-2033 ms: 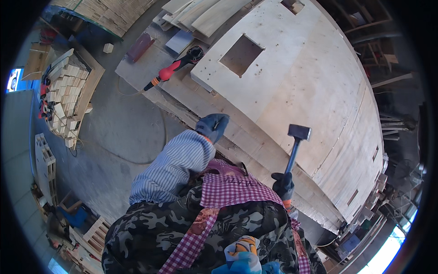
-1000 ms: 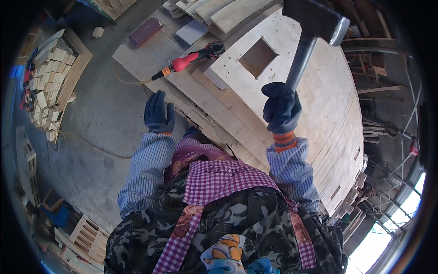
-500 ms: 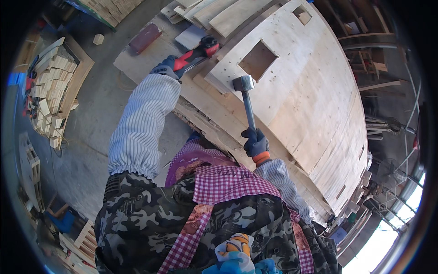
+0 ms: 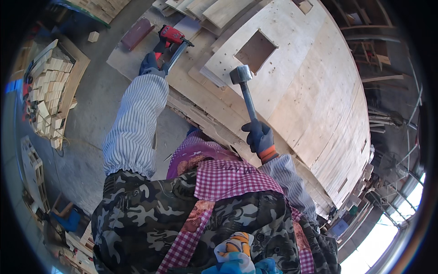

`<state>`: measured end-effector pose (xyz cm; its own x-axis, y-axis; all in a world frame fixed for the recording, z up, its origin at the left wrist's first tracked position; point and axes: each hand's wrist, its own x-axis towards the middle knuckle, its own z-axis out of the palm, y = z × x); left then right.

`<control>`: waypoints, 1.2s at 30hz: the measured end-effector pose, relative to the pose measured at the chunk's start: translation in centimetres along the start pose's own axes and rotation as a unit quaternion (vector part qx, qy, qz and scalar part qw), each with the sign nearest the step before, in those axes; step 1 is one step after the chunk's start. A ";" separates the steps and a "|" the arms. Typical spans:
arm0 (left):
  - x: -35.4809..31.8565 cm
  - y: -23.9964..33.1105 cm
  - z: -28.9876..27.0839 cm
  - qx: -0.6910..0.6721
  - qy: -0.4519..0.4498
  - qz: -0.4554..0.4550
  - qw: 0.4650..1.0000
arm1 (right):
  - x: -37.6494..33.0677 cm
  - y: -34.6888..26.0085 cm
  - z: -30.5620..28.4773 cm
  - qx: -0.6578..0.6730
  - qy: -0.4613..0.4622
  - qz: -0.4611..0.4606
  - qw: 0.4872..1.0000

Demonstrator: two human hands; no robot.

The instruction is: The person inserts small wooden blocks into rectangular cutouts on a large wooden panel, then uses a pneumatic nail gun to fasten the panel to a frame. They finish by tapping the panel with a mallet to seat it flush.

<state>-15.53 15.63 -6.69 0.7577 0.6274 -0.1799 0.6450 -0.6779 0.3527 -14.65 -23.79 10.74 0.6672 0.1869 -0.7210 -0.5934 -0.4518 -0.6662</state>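
Note:
My left hand [image 4: 152, 65], in a dark glove, is closed around the grip of a red and black nail gun [image 4: 172, 34]. The tool sits above the board edge at the far left, its nose toward the right. In my right hand [image 4: 260, 137], gloved in dark blue with an orange cuff, is the metal handle of a hammer [image 4: 242, 74]. Its square head hangs over the near corner of a large plywood panel [image 4: 301, 77], close to a square cutout. Whether the head touches the panel I cannot tell. Small dark marks dot the panel around the cutout.
A dark red block [image 4: 137, 34] lies on the boards left of the nail gun. Loose planks [image 4: 228, 17] are piled at the far side. On the left stands a wooden bin [image 4: 75, 75] filled with small wood blocks. A single block [image 4: 93, 36] lies on the concrete floor.
My left hand has drawn the nail gun left and away from the panel, and turned it. The hammer has shifted slightly left and farther away, still in my right hand.

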 end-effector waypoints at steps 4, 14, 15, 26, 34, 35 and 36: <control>-7.2 -0.7 0.9 -0.065 0.188 0.129 0.971 | -0.4 -6.4 -0.1 0.068 -0.008 -0.128 0.989; -34.9 -11.7 7.4 -0.094 -0.193 -0.340 0.916 | 3.2 -6.9 3.7 0.073 0.040 -0.231 0.969; -36.3 -12.3 7.9 -0.125 -0.197 -0.397 0.888 | 4.0 -5.6 4.0 0.020 0.024 -0.119 0.992; -32.7 -9.2 7.7 -0.182 -0.178 -0.315 0.914 | 0.1 -11.0 0.1 0.092 -0.034 -0.268 0.958; -33.0 -9.5 6.7 -0.200 -0.197 -0.373 0.884 | 2.5 -1.8 2.4 -0.011 0.064 0.075 0.995; -32.8 -9.3 6.2 -0.232 -0.211 -0.398 0.862 | 2.9 -1.1 2.0 -0.009 0.053 0.026 0.998; -32.6 -9.1 5.7 -0.223 -0.199 -0.387 0.872 | 3.1 -0.8 1.6 -0.021 0.065 0.012 0.998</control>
<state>-45.53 -0.83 -9.29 0.1443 0.5880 -0.7959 0.9430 0.1621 0.2908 -12.85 -21.47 8.76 0.7070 0.0615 -0.7045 -0.5931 -0.4909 -0.6381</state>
